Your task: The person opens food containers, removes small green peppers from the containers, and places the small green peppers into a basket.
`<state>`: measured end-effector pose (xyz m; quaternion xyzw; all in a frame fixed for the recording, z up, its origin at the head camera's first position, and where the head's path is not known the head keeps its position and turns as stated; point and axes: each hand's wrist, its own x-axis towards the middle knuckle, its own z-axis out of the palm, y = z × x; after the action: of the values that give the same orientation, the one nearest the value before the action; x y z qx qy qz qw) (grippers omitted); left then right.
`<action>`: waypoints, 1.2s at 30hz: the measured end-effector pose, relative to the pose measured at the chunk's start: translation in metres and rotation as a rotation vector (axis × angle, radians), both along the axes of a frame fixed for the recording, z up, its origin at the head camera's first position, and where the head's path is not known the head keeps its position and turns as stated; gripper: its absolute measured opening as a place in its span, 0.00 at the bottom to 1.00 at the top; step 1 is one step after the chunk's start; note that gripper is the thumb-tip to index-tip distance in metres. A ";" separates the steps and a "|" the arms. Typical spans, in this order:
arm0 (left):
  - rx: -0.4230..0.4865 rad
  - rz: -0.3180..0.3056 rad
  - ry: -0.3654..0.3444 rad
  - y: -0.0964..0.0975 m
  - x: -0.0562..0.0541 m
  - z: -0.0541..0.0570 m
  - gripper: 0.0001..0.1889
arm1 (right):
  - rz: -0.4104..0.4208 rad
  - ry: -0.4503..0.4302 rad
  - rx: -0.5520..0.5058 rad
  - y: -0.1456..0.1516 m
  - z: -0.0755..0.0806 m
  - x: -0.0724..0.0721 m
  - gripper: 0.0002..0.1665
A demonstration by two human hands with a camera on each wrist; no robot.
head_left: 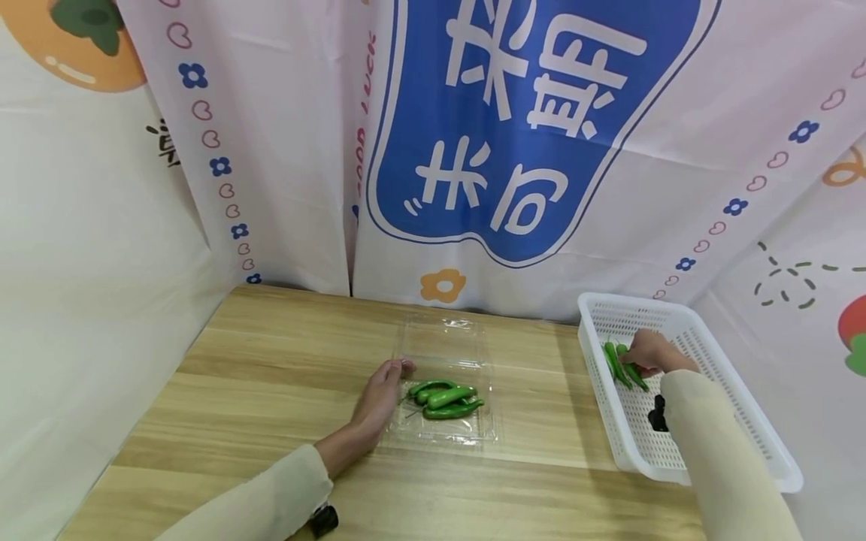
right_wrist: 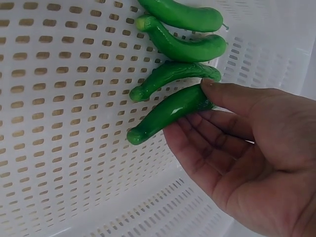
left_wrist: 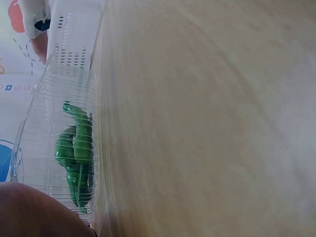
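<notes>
My left hand is at the left side of a clear plastic clamshell box, holding it by the edge; most of its fingers are hidden. The box lies with its lid laid back, and several green peppers are heaped in its front half. Over at the right, my right hand reaches into a white basket. Thumb and fingers there pinch one end of a green pepper. Beside it, 3 more peppers lie side by side on the basket floor.
The wooden tabletop runs under the box and basket. White printed cloth hangs behind and at both sides. The basket's tall slotted wall stands between the box and the peppers inside the basket.
</notes>
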<state>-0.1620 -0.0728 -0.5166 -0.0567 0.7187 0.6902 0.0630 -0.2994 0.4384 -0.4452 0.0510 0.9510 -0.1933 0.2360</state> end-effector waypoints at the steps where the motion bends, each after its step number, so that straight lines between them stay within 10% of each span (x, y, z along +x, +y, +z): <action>1: 0.002 -0.001 -0.002 0.000 0.000 0.000 0.23 | -0.004 -0.001 -0.001 0.000 -0.001 0.000 0.18; 36: 0.025 0.006 0.005 0.001 0.004 -0.002 0.26 | -0.061 -0.042 -0.060 -0.009 0.001 0.002 0.14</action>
<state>-0.1584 -0.0723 -0.5189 -0.0564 0.7101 0.6993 0.0599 -0.2979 0.4298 -0.4438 0.0766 0.9376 -0.2278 0.2514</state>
